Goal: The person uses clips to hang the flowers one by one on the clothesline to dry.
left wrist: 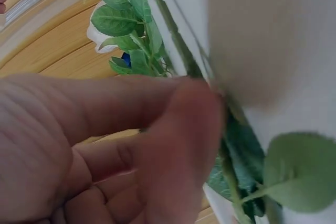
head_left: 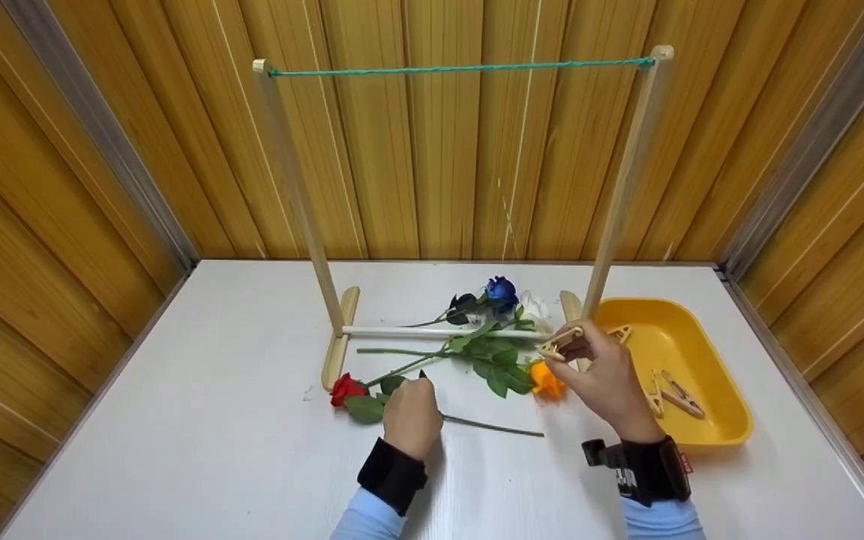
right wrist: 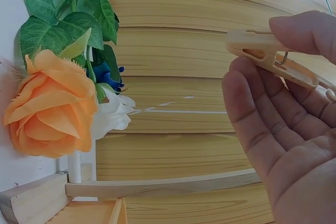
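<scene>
My left hand pinches the stem of the red rose between thumb and fingers, low over the white table. The rose's head points left and its bare stem runs out to the right. My right hand holds a beige clothespin between thumb and fingers, near the yellow basin. Just left of that hand lies an orange rose, its green leaves stretching leftward. Behind it are a blue rose and a white rose.
A wooden frame with two posts carries a taut green string across its top. A white rod joins its feet. The yellow basin at right holds several clothespins. Wood-patterned walls enclose the table.
</scene>
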{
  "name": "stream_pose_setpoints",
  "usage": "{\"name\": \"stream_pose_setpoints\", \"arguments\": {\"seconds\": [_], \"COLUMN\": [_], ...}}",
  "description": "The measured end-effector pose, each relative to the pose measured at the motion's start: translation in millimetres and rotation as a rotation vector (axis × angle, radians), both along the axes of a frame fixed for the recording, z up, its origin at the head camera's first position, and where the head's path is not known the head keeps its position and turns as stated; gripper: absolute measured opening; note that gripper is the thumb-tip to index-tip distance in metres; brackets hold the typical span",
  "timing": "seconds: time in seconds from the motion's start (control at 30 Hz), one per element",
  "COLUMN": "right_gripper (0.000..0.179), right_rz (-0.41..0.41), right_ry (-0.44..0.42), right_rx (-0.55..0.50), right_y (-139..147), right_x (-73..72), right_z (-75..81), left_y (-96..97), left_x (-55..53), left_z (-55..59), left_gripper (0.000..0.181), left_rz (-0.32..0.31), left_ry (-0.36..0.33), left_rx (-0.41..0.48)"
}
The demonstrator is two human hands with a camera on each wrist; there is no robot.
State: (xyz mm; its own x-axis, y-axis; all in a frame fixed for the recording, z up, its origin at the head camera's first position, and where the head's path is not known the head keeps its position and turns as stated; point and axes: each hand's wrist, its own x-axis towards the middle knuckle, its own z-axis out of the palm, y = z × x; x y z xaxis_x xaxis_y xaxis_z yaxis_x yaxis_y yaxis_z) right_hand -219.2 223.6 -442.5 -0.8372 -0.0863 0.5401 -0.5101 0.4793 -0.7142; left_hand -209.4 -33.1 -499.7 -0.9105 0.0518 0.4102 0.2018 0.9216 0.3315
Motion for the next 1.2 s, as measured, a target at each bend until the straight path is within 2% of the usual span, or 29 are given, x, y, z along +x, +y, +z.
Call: {"name": "stream_pose_setpoints", "arguments": {"seconds": [0.1,0.27,0.33,0.4,0.57,0.83,1.2], "right_gripper": [0.032,0.032,0.032,0.032,0.033,0.033,0.031], "right_rz": [0.000,-0.009,-0.008,-0.006,0.000,0.023,0.009], "right_ry": [-0.001,-0.003,-0.002,0.001,-0.005,0.018,-0.042], "right_rx": [0.002,0.005,0.005,0.005,-0.002,-0.028,0.000], "right_y": [0.3,-0.1,-0.1,-0.3,-1.4,-1.4,-1.6], "right_x": [-0.3,0.5,0.8,0.6,0.3,-1.3,-1.1], "right_z": [-0.5,0.4,1.0,0.8,0.5,0.3,0.0], "left_y": [3.2,9.2,11.5,13.3,16.7,15.4,10.6], "left_x": [0.4,-2.2,-2.5,-2.6,-1.7,-5.7,-8.7], "left_z": [1.9,0.2,-2.0,-4.6,-9.8,-13.8,-14.5], "left_gripper": [0.015,0.019,0.018,0.017,0.014,0.016,0.016], "left_rz": [-0.042,-0.250,-0.313,-0.345,-0.313,-0.269,-0.272], "left_ry": [0.062,0.145,0.142,0.121,0.091,0.156,0.119], "left_rx": [-0.089,-0.274,-0.350,-0.398,-0.450,-0.489,-0.415]}}
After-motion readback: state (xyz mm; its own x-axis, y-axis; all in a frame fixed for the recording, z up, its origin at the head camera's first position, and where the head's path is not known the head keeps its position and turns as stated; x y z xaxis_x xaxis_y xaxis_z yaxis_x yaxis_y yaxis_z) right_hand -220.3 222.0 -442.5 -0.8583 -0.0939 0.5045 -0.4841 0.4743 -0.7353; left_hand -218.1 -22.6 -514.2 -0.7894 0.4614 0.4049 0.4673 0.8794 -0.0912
